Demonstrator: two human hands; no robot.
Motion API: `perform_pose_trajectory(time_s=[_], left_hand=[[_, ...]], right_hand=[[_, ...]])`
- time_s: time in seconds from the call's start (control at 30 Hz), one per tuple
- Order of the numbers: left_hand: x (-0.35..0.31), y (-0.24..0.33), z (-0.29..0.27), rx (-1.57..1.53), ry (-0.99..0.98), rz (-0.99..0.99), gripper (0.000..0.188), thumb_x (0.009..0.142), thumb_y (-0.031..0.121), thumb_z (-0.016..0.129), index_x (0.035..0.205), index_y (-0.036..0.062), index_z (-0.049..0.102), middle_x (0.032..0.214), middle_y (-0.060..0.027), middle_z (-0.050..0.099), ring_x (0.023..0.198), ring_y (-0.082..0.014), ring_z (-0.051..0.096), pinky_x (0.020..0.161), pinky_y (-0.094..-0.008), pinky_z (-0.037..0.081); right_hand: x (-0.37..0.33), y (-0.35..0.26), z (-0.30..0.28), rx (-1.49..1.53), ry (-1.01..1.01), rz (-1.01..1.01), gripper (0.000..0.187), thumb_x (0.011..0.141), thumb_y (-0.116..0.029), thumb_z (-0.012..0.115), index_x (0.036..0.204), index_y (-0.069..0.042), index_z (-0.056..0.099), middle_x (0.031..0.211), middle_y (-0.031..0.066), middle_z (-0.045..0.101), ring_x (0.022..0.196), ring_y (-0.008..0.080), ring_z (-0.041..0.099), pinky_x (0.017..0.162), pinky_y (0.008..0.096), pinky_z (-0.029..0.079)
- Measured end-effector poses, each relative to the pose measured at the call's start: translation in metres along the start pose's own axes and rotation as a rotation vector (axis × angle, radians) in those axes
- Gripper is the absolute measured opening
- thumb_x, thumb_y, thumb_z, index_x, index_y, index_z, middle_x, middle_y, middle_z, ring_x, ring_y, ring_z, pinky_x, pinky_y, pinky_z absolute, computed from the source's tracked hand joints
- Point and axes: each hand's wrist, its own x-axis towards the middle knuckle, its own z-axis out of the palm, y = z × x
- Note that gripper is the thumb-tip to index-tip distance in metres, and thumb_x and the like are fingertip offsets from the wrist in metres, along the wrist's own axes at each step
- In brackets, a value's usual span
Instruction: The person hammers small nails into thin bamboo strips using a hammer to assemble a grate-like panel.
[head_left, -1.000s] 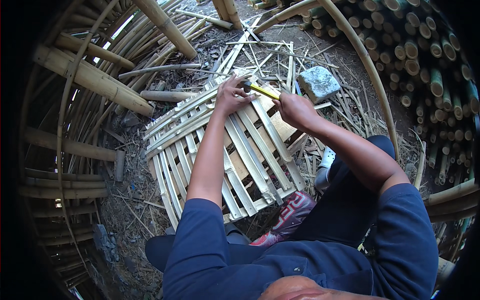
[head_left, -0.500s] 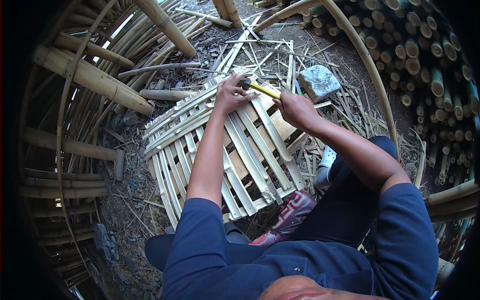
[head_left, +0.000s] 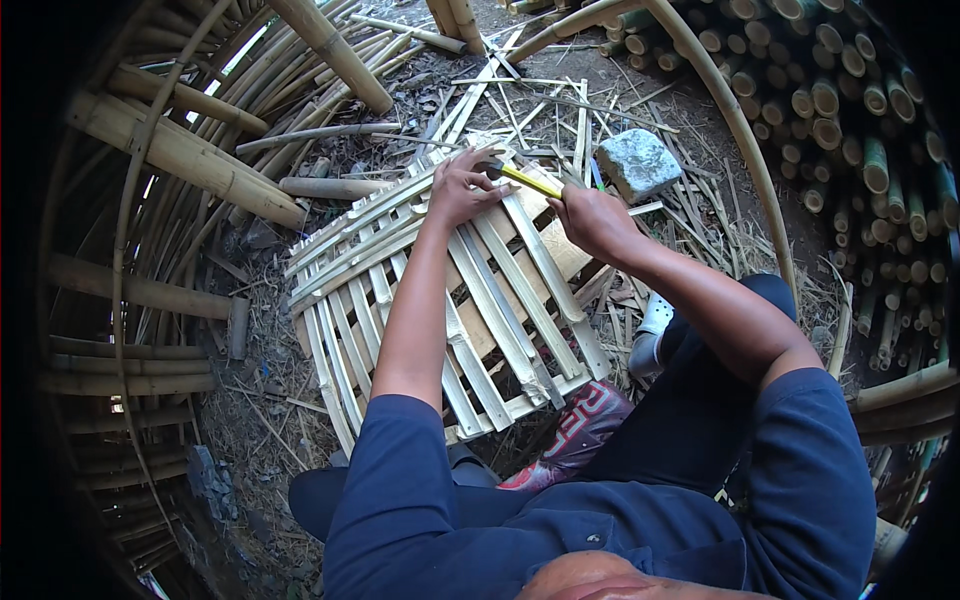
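My right hand point(head_left: 597, 222) is wrapped round the yellow handle of a hammer point(head_left: 530, 180), whose dark head is beside the fingers of my left hand point(head_left: 461, 192). That hand rests at the far side of a panel of split bamboo slats point(head_left: 487, 268), thumb and fingers drawn together. Whatever it pinches is too small or hidden to make out. Lengthwise slats with gaps between them are crossed by strips at the far left and along the near edge. Through the gaps a flat brown board point(head_left: 566, 252) shows beneath the panel.
A pale stone block point(head_left: 640, 165) sits beyond my right hand, among loose bamboo strips. Cut bamboo poles point(head_left: 825, 130) are stacked at the right. Thick bamboo posts point(head_left: 190, 160) stand at the left. By my legs lies a red printed sack point(head_left: 575, 435).
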Motion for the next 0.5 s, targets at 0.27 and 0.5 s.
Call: perform_pose_trajectory(time_s=[0.27,0.5], left_hand=[[0.002,-0.001,0.001,0.024,-0.005,0.006,0.031,0.074,0.042,0.091,0.066,0.0166,0.076,0.143,-0.0012,0.064,0.147,-0.0266,0.044,0.120,-0.0482,0.023],[-0.001,-0.004,0.000,0.026,0.001,0.016,0.032,0.074,0.043,0.090,0.067,0.0164,0.075,0.141,-0.0024,0.065,0.147,-0.0265,0.044,0.120,-0.0483,0.023]], right_hand=[[0.002,0.005,0.004,0.048,0.053,-0.011,0.039,0.106,-0.034,0.052,0.093,0.002,0.060,0.075,0.0269,0.065,0.073,0.0482,0.065,0.065,0.0576,0.050],[0.001,-0.006,-0.008,0.020,-0.045,0.057,0.041,0.106,-0.034,0.052,0.097,0.004,0.064,0.085,0.0269,0.070,0.080,0.0460,0.068,0.073,0.0567,0.052]])
